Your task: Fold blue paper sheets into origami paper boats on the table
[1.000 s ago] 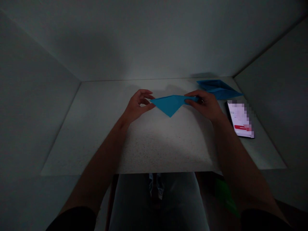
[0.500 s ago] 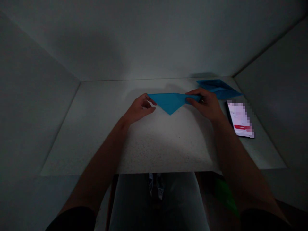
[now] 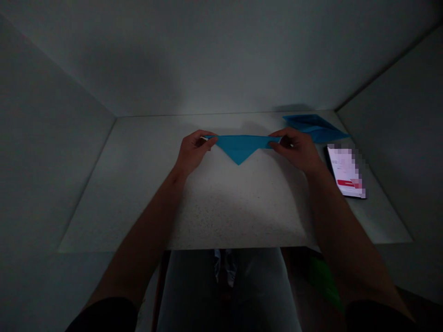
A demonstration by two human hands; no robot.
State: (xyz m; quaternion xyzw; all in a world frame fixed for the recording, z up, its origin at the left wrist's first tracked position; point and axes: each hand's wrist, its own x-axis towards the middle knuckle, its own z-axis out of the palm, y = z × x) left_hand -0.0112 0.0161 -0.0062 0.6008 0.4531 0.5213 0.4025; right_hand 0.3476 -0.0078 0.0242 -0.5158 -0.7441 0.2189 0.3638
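Observation:
A folded sheet of blue paper stretches between my two hands over the table, its long edge at the top and a pointed flap facing me. My left hand pinches its left end between thumb and fingers. At the other end, my right hand grips the paper the same way. Part of each end is hidden by the fingers. Behind my right hand lies a second piece of folded blue paper, with long pointed ends.
A phone with a lit, partly blurred screen lies to the right of my right forearm. The speckled white table meets walls at the back and both sides. Something green is below the table at right.
My left hand has moved slightly left and closed its thumb on the left end of the paper. The paper's point has shifted a little left, and its top edge looks straighter.

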